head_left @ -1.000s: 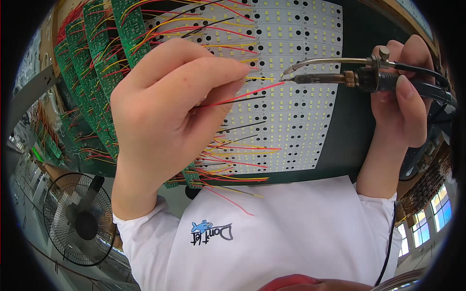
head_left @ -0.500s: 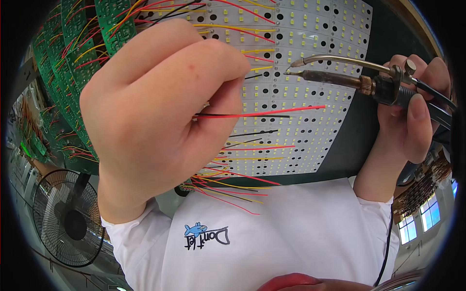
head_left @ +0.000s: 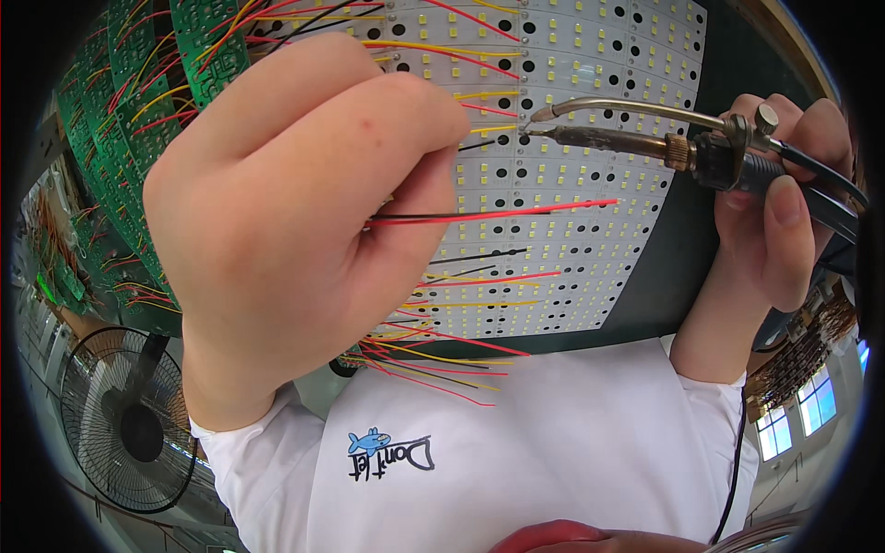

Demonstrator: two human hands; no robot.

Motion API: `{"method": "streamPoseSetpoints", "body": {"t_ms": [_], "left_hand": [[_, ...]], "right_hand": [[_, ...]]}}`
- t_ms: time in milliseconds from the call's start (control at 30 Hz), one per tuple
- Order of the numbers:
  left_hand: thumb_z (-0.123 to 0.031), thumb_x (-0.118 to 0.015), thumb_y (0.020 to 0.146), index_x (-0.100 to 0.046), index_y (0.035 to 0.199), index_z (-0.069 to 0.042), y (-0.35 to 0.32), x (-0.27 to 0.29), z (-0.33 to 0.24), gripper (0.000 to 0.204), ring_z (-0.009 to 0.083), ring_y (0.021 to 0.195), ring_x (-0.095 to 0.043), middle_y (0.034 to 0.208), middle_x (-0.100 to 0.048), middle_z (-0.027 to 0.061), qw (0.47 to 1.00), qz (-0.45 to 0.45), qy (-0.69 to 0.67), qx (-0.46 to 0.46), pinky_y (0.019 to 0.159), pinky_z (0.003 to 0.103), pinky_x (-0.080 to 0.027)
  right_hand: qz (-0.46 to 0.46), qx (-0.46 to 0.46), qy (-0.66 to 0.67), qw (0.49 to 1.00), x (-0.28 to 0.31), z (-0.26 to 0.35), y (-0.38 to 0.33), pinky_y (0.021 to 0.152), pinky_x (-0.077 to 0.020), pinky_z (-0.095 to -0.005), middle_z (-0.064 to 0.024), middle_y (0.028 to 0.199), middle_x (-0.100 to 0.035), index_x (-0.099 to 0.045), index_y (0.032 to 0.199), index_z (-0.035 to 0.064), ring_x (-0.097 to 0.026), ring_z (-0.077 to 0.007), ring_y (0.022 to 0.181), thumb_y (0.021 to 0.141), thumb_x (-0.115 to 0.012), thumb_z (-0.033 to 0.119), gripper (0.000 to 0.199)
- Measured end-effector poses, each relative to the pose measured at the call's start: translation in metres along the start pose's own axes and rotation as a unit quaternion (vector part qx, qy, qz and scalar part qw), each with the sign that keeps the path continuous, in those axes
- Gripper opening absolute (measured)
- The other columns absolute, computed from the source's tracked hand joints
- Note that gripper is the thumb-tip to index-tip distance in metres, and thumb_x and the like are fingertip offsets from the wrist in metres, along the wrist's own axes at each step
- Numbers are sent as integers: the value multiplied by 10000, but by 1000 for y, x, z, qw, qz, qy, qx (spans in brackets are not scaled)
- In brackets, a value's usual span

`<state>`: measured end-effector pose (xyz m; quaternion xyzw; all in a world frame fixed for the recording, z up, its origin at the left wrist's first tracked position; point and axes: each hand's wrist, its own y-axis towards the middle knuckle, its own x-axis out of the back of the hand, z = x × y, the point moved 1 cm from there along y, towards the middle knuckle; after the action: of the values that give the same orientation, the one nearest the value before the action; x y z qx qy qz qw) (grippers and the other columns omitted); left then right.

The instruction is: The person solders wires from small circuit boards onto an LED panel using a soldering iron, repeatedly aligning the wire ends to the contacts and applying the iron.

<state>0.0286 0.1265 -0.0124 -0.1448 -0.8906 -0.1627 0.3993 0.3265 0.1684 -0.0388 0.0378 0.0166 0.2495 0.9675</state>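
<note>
My left hand [head_left: 286, 203] is closed in a pinch around thin wires; a red wire [head_left: 525, 210] and a black one stick out of the fist to the right. A yellow wire's end [head_left: 493, 130] shows beyond its fingertips. In my right hand [head_left: 784, 217] is a soldering iron [head_left: 608, 139], with a curved metal solder-feed tube [head_left: 636, 105] clamped along it. The iron's tip is at a pad beside the yellow wire's end; contact cannot be made out. Beneath lies a panel of white LED boards [head_left: 604, 189] with rows of small yellowish LEDs and black dots.
Green circuit boards [head_left: 129, 157] with red, yellow and black wires overlap at the left. More loose wires [head_left: 442, 359] hang over the panel's near edge by my white shirt. A black fan [head_left: 129, 419] stands at the lower left. The dark green work surface [head_left: 678, 230] borders the panel.
The soldering iron and its feed tube have moved left, bringing the tip to the pad by the yellow wire's end. My left hand has shifted slightly left, still pinching the wires.
</note>
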Motion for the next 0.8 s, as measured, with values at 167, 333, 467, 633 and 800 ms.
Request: {"method": "streamPoseSetpoints", "body": {"t_ms": [167,333,467,633,800], "left_hand": [[119,-733,676,-711,837,-30,0,-1,0,221,130,568,-554,703,-584,51,1000,-8,-1,4,496,225,-410],[112,-730,658,-713,835,-40,0,-1,-1,234,138,581,-564,704,-585,49,1000,-6,1,14,507,231,-425],[110,-732,654,-714,837,-39,0,-1,-1,237,139,591,-572,708,-588,50,1000,-7,5,12,509,232,-430],[110,-738,662,-715,841,-32,1,-2,-1,230,143,590,-575,713,-593,56,1000,-8,-3,12,508,233,-428],[110,-742,665,-718,851,-30,3,-1,-1,234,155,610,-579,720,-594,58,1000,-3,-4,7,525,239,-436]], "right_hand": [[-10,8,-6,1000,-2,0,1,571,-325,-229,-71,737,-490,-385,881,97,-413,-113,664,873,-642,168,266],[-6,26,-23,999,-2,-1,3,566,-327,-232,-72,737,-499,-390,872,93,-413,-109,642,866,-631,157,250],[-19,10,-24,999,-1,-1,2,571,-330,-227,-61,728,-487,-392,871,92,-414,-103,634,865,-621,154,238],[-16,0,-19,1000,0,-1,1,579,-335,-227,-55,748,-485,-393,879,87,-417,-105,660,860,-624,154,241],[-21,3,92,996,9,-1,1,596,-352,-222,-78,801,-442,-390,911,73,-407,-123,713,862,-601,134,225]]}}
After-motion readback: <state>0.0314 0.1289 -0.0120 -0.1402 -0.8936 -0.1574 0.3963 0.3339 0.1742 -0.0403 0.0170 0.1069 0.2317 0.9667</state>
